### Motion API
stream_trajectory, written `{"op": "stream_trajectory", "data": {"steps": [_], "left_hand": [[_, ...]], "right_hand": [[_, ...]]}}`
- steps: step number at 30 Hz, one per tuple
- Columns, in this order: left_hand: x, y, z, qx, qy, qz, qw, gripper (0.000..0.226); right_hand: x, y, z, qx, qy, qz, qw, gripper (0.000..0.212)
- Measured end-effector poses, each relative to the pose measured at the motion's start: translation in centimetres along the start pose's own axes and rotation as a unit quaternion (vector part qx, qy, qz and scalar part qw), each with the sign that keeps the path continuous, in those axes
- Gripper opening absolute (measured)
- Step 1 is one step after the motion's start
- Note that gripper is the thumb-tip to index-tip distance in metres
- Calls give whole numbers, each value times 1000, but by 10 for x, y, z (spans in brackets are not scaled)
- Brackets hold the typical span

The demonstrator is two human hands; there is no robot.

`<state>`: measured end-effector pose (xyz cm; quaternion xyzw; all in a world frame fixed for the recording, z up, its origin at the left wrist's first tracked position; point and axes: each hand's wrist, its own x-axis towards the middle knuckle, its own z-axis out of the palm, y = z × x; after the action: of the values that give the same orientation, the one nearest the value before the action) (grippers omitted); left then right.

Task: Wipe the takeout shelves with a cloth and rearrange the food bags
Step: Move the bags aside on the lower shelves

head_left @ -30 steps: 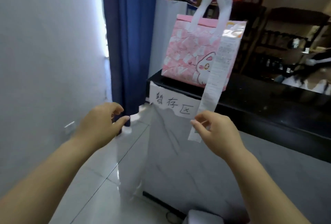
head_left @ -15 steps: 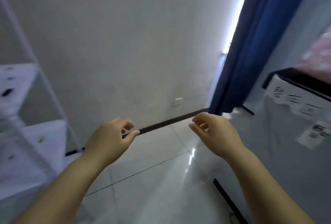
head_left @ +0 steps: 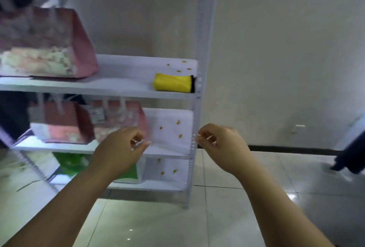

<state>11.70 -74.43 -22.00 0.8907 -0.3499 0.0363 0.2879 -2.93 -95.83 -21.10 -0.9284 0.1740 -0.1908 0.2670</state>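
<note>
A white metal shelf unit (head_left: 194, 96) fills the left half of the head view. A folded yellow cloth (head_left: 172, 83) lies at the right end of its upper shelf, with small yellow crumbs behind it. A pink food bag (head_left: 45, 45) stands at the left of that shelf. Two more pink bags (head_left: 67, 122) stand on the middle shelf and a green bag (head_left: 73, 164) on the lowest. My left hand (head_left: 120, 148) and my right hand (head_left: 221, 144) hang in front of the middle shelf, fingers loosely curled, holding nothing.
Crumbs dot the right ends of the middle and lowest shelves (head_left: 167, 128). A pale wall with a dark baseboard (head_left: 292, 150) runs to the right. Glossy floor tiles (head_left: 177, 223) lie below. A dark blurred shape (head_left: 349, 157) is at the far right.
My view swung left from the black counter with the pink bag, past the blue curtain and wall, to the shelf unit. Both hands stayed out in front, empty.
</note>
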Motion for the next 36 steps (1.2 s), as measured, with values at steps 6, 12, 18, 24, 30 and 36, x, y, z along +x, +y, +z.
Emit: {"op": "stream_trajectory", "data": {"steps": [6,12,18,24,30,36], "left_hand": [[-13,-92,-51,3,34,-87,996,11],[-7,-183,-80,40,47,-181,982,12],[33,-274,-103,71,54,-233,968,10],[63,-357,-116,62,43,-269,960,10],[78,-434,-116,64,4,-283,957,10],[95,-525,-121,26,-61,-258,964,9]], "right_hand": [[50,-78,77,27,-69,-81,994,18],[113,-124,158,62,-122,-118,983,17],[188,-159,240,83,-174,-120,974,16],[241,-188,304,81,-209,-97,970,17],[263,-215,364,49,-241,-58,968,14],[272,-247,434,5,-219,20,976,16]]}}
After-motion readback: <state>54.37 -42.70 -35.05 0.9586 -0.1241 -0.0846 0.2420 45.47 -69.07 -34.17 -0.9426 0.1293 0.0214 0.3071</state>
